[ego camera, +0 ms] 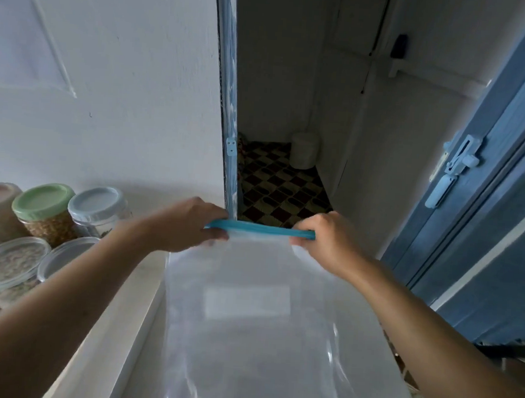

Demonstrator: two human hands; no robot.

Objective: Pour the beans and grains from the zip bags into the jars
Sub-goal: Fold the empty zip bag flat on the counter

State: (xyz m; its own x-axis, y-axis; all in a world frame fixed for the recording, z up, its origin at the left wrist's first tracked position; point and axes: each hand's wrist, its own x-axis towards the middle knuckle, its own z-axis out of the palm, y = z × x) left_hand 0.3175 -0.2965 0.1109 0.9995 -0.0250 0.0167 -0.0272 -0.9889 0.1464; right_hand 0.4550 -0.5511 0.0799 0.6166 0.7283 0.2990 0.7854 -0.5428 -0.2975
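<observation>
Grip matters here: my left hand (pixel 189 225) and right hand (pixel 323 238) each pinch one end of the blue seal (pixel 259 228) on the zip bag (pixel 247 321), held taut in front of me, right of the jars (pixel 44 210). The bag looks empty, though its cloudy film hides much. I'd keep both pinches level and work the seal evenly.

Glossy clear plastic zip bag (pixel 262 337), plastic-lidded jars (pixel 44 208)

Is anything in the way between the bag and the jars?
Yes, lids. The left hand and right hand hold the zip bag, but each jar in view has its lid on, like the green lid and the pale blue lid.
</observation>
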